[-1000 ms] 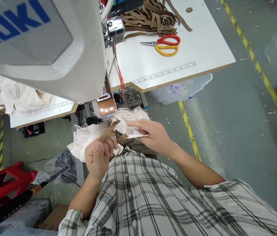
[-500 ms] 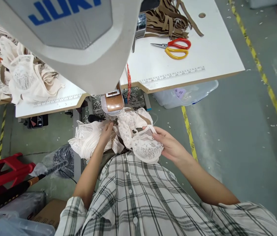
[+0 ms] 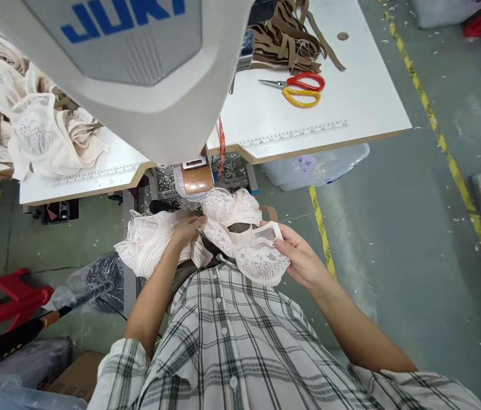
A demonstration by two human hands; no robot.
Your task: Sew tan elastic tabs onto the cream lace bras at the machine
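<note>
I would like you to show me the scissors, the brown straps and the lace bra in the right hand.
Scissors (image 3: 285,86): head view, where blades meet handles.
Brown straps (image 3: 285,44): head view, middle of the heap.
Lace bra (image 3: 261,261): head view, on its held cup.

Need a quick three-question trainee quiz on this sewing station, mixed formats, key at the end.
1. Multiple choice: what is the person's right hand gripping? A) orange-red cord B) white lace bra C) clear plastic bin

2. True or false: the metal-bladed scissors with red and yellow handles lie on the white tabletop.

3. Fill in the colour: the large lettering on the white machine head is ____.

Key: 1 B; 2 true; 3 blue.
</note>
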